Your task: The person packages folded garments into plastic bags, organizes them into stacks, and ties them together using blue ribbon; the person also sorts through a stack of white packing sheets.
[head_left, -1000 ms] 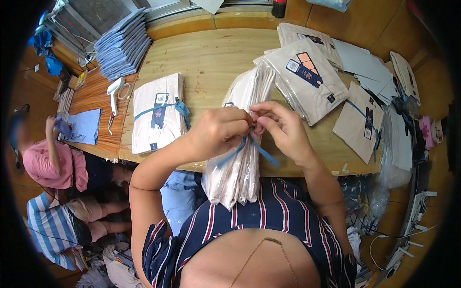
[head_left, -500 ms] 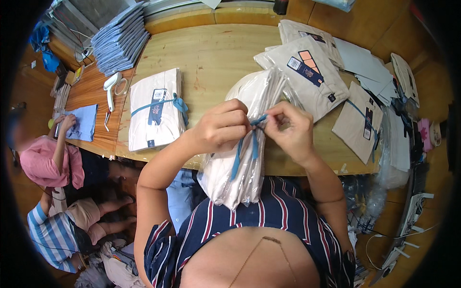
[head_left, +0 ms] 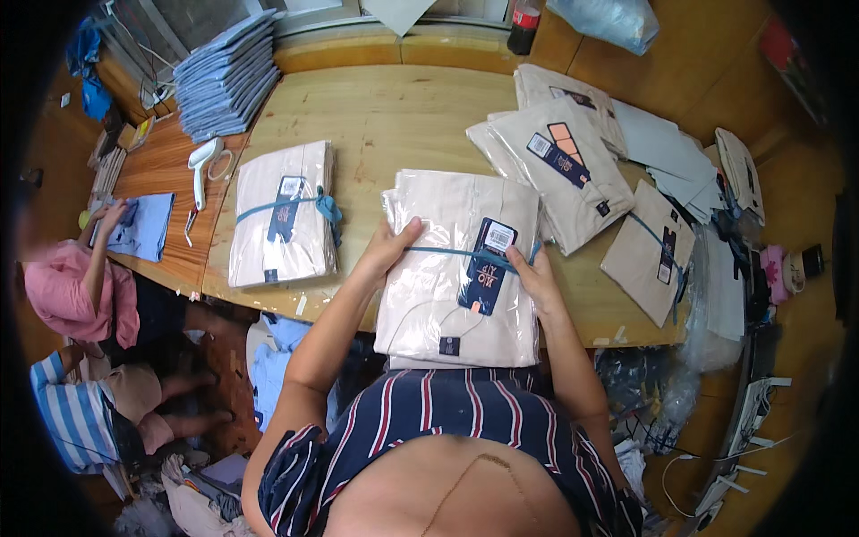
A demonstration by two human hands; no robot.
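Cream bagged bundle (head_left: 425,309) over the near edge of the bench (head_left: 385,107), blue ribbon (head_left: 443,252) around it; left hand (head_left: 392,253) and right hand (head_left: 537,277) grip opposite sides. Best: even pressure, edges squared, ribbon flat.

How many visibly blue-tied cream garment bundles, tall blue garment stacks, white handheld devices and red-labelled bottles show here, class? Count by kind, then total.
Blue-tied cream garment bundles: 3
Tall blue garment stack: 1
White handheld device: 1
Red-labelled bottle: 1
Total: 6
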